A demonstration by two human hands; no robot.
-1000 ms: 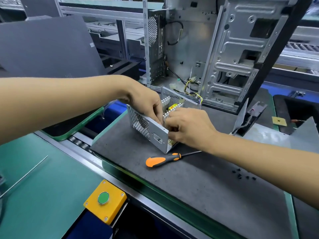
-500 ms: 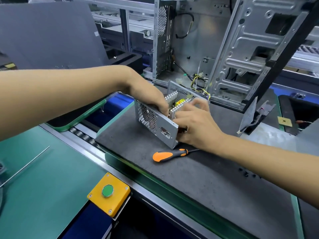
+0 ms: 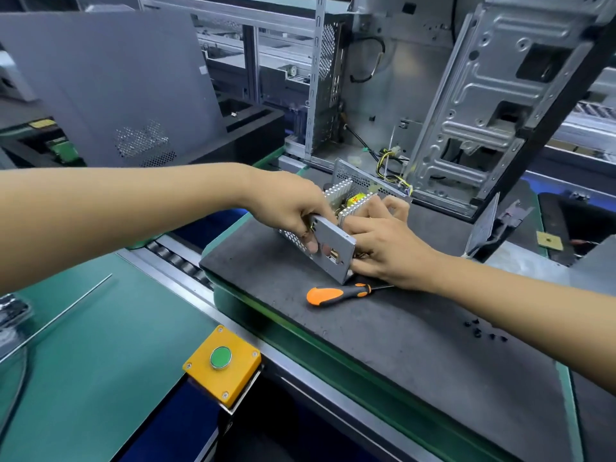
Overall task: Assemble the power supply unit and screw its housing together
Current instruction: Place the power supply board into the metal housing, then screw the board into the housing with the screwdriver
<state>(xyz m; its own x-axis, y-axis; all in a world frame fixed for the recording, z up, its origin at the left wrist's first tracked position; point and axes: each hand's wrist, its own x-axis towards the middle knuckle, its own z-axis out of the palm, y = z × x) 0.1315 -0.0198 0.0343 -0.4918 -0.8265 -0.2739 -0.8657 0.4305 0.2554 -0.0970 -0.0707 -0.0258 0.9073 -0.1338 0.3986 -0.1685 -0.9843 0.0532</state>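
The silver power supply housing (image 3: 333, 243) sits tilted on the dark grey mat (image 3: 400, 345), its top open, with heat sinks and a yellow part showing inside. My left hand (image 3: 293, 208) grips its near-left wall, thumb on the end plate. My right hand (image 3: 383, 241) holds the housing's right side, fingers curled over the heat sink. An orange-handled screwdriver (image 3: 336, 293) lies on the mat just in front of the housing. Several small black screws (image 3: 483, 330) lie at the mat's right.
An open computer case (image 3: 466, 111) stands behind the mat, yellow and black cables hanging in it. A grey side panel (image 3: 110, 81) leans at back left. A yellow box with a green button (image 3: 220, 358) sits at the conveyor edge. A loose metal plate (image 3: 483, 225) stands right.
The housing has tipped and shifted a little toward me. My left thumb has come down onto its end plate, and my right hand has slid further over its right side.
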